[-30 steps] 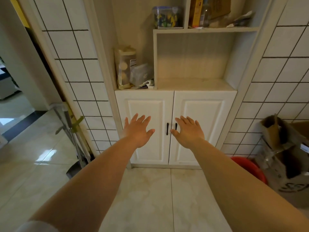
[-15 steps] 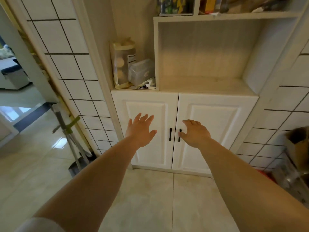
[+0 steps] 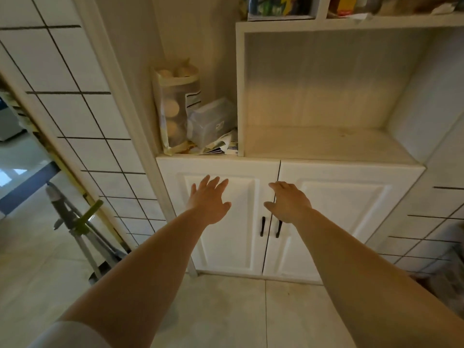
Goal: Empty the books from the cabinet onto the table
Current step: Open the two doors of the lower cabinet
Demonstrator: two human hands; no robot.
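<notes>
Both hands, left hand [image 3: 209,202] & right hand [image 3: 288,202], outstretched w/ fingers loose, empty, before shut cabinet doors [image 3: 334,217].

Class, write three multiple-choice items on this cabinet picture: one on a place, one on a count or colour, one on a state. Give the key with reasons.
1. Where does the clear bag of round items stand?
A. on the floor
B. on the ledge left of the open shelf
C. inside the open shelf

2. How many black handles show on the doors?
A. two
B. three
C. four

3. The cabinet doors are:
A. both wide open
B. one removed
C. both closed

Key: B, it stands on the cabinet top beside the open shelf; A, one per door; C, only a thin seam parts them, with the left hand and right hand in front.
</notes>
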